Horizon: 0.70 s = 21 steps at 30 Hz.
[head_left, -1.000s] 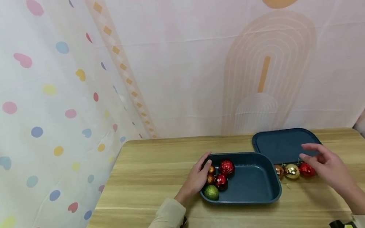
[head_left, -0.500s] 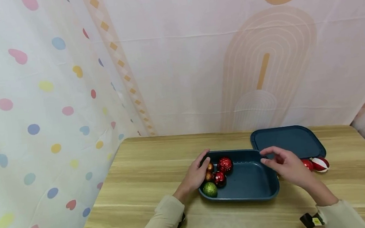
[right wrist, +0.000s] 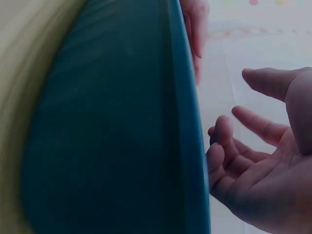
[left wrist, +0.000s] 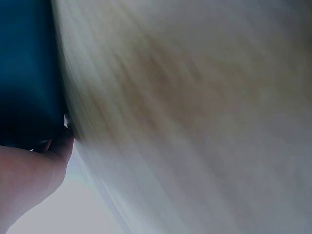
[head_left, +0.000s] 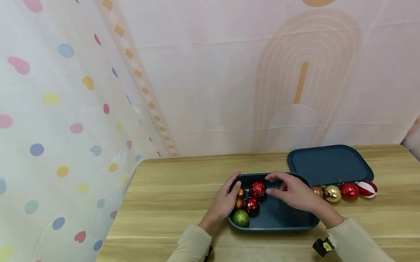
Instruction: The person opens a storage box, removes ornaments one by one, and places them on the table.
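While gripping the box [head_left: 273, 218] by its left end with the left hand [head_left: 222, 205], holds the right hand [head_left: 295, 193], empty, with thumb and fingers parted, over it near five balls [head_left: 252, 206] inside, with four ornaments [head_left: 348, 191] to the right and the lid [head_left: 329, 164] beyond.

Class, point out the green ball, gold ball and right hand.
Green ball [head_left: 241, 218], head view, on its visible middle.
Gold ball [head_left: 332, 194], head view, on its visible middle.
Right hand [head_left: 294, 192], head view, back of the hand.

head view's bright and even, tiny glints on the baubles [head_left: 252, 206]. tabletop [left wrist: 161, 97] is mush in left wrist, right's dim.
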### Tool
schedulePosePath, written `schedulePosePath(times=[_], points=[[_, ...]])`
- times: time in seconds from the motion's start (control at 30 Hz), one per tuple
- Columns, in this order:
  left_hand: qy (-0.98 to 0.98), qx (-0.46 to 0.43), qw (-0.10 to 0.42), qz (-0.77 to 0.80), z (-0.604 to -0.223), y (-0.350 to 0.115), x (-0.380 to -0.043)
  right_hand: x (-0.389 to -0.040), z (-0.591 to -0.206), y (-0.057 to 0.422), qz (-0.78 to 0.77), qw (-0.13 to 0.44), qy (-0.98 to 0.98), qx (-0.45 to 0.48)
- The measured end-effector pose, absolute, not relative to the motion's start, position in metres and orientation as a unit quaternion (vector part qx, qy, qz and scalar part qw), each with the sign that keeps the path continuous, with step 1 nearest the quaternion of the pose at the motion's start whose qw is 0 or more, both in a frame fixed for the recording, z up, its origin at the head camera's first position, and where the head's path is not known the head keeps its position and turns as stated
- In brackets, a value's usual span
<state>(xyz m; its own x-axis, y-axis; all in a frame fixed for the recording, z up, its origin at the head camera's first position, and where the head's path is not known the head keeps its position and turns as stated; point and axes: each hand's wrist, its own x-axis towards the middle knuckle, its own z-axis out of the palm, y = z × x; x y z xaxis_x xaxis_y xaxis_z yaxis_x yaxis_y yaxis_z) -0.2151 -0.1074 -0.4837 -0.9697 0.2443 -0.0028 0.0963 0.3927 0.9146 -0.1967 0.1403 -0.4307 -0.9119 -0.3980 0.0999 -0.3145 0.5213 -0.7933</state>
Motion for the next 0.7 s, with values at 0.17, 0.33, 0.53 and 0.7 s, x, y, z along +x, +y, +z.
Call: schedulePosePath(times=[0.17, 0.33, 0.53, 0.7], points=[[0.831, 0.098, 0.069, 0.544, -0.483, -0.107, -0.214, -0.205, -0.43, 0.126, -0.424, 0.055, 0.883, -0.191], [0.826, 0.092, 0.072, 0.551, -0.485, -0.107, -0.215, -0.213, -0.427, 0.118, -0.402, 0.093, 0.895, -0.17], [0.826, 0.093, 0.073, 0.551, -0.487, -0.107, -0.217, -0.22, -0.427, 0.112, -0.388, 0.13, 0.899, -0.158], [0.828, 0.091, 0.076, 0.549, -0.487, -0.107, -0.217, -0.223, -0.428, 0.106, -0.374, 0.151, 0.902, -0.154]])
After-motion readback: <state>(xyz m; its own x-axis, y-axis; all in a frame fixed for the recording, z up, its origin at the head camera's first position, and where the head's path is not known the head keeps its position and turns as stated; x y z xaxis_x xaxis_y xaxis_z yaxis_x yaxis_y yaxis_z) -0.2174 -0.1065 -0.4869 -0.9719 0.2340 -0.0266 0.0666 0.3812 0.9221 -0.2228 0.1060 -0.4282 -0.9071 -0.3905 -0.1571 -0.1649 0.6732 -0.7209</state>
